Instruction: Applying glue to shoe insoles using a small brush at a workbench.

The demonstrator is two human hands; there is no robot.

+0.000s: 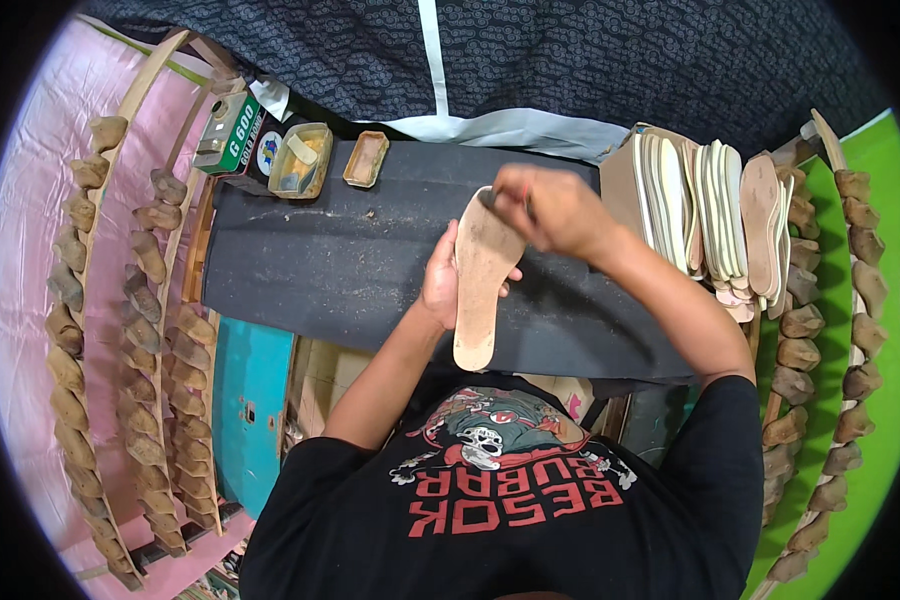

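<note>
A tan insole (481, 272) is held up over the dark table, its wide end away from me and its rounded heel end toward me. My left hand (440, 280) is closed around its middle, with fingertips showing at the right edge. At the wide end, my right hand (558, 210) is closed in a pinch against the upper right edge of the insole. Something small and dark shows at its fingertips, too little of it to name.
The dark table (390, 225) carries scattered crumbs. At its back left stand a green and black can (240, 132), a yellowish tub (316, 186) and a small tray (360, 184). Insole stacks (715, 205) stand at right. Wooden shoe lasts (67, 330) line racks on both sides.
</note>
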